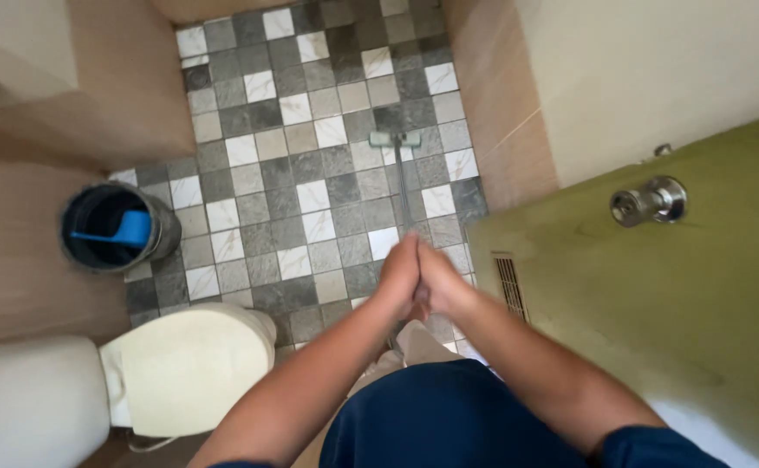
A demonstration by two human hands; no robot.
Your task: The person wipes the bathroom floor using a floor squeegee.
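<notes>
Both hands, left hand [398, 270] and right hand [440, 279], are gripping the floor scrubber handle [403, 186] with closed fingers; its long axis is running away toward the far brush head [394, 139].

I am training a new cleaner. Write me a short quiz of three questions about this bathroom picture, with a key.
1. True or false: both hands grip the long handle.
2. What lies inside the dark bucket? A) blue scoop B) red sponge C) nothing
3. On which side of the picture is the green door?

Key: 1 true: left hand and right hand clasp it. 2 A, blue scoop. 3 right.
</notes>
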